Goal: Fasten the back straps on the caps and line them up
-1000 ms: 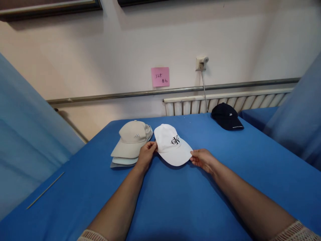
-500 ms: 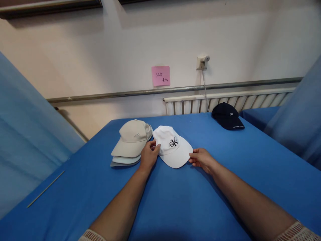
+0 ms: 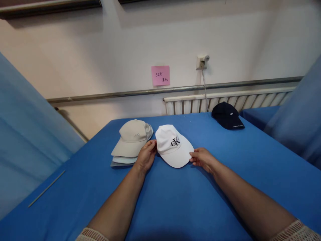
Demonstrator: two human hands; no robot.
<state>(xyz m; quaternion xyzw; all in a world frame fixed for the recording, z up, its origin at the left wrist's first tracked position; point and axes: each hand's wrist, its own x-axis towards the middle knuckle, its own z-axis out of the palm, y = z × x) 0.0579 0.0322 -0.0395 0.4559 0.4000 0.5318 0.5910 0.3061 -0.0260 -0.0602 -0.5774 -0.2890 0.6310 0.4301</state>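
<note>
A white baseball cap (image 3: 167,140) with a black "CK" logo lies at the middle of the blue-covered table, its brim toward me and a little to the right. My left hand (image 3: 147,155) has its fingers curled at the cap's left side, the fingertips partly hidden at its edge. The brim's right edge is pinched between the thumb and fingers of my right hand (image 3: 202,159). Close beside my left hand stands a stack of caps, with a beige cap (image 3: 131,137) on top and pale blue and grey brims beneath.
A dark navy cap (image 3: 227,115) sits at the table's back right. On the blue cloth (image 3: 180,201) at the left lies a thin stick (image 3: 46,188). Behind are a wall rail (image 3: 120,95), a radiator (image 3: 195,105) and a plugged-in cord (image 3: 204,83). Blue curtains (image 3: 27,134) hang at both sides.
The white cap has shifted slightly to the right. My left thumb has come off the cap's front, and that hand has drawn a little left. My right hand stays on the brim.
</note>
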